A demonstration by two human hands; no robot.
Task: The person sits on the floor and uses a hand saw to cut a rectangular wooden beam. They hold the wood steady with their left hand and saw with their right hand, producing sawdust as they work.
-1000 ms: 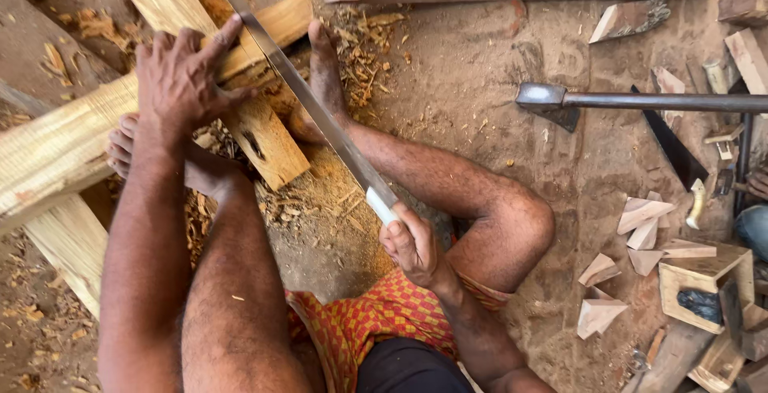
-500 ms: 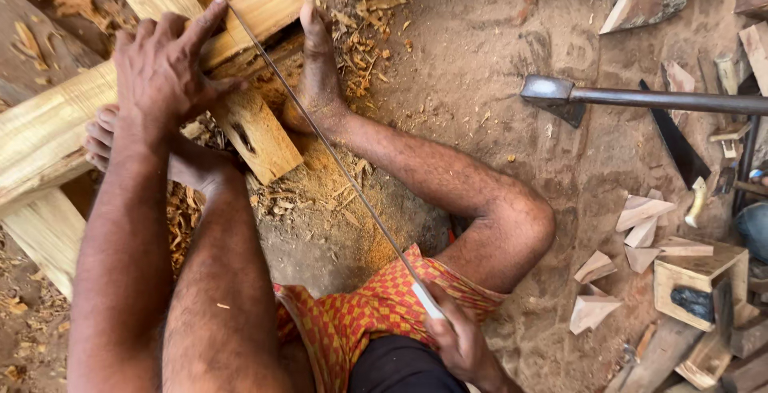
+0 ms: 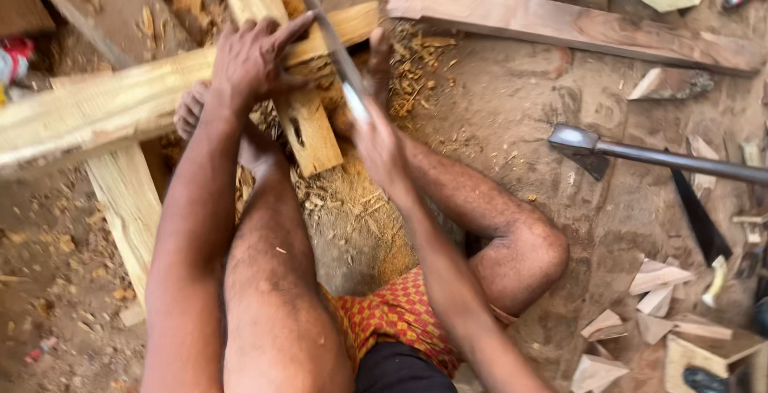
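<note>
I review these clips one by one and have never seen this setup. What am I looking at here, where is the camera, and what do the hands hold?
No machine here: a person sits on sandy ground, filmed by one camera on their own head, looking down. The left hand presses on a pale wooden beam that lies across another plank. The right hand grips a handsaw, its blade at the beam. Both bare feet are at the wood, the left foot under the beam. Sawdust lies below. To the right lie an adze-like tool and wood offcuts.

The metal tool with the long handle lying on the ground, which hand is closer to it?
Right. The right hand, holding the saw, is nearer the metal tool; the left hand presses the plank farther away.
</note>
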